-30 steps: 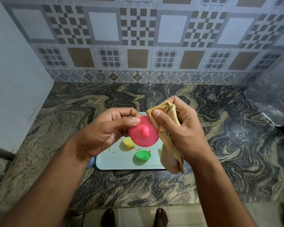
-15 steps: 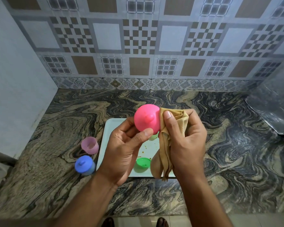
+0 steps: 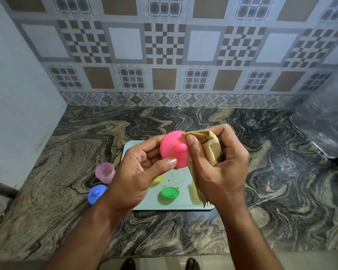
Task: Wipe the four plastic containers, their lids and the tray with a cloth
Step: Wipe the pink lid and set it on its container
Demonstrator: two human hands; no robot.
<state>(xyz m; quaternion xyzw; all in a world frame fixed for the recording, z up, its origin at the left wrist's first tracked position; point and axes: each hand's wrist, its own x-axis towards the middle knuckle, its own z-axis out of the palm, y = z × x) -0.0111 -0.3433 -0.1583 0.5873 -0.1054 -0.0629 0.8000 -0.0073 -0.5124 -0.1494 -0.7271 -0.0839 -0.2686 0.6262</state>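
the left hand (image 3: pixel 137 172) pinches the pink lid (image 3: pixel 173 151) by its rim, above the tray (image 3: pixel 150 203), the lid's knob facing the camera and its round face tilted upright. the right hand (image 3: pixel 220 170) is clamped on the cloth (image 3: pixel 209 147), thumb pressing cloth to the lid's right edge; the cloth's long axis hangs down toward the tray. one green lid (image 3: pixel 170 192) and one yellow piece (image 3: pixel 158 179), partly hidden, lie on the tray. left of it on the worktop (image 3: pixel 261 221) stand one pale pink container (image 3: pixel 105 172), open end up, and one blue lid (image 3: pixel 95 193), knob up.
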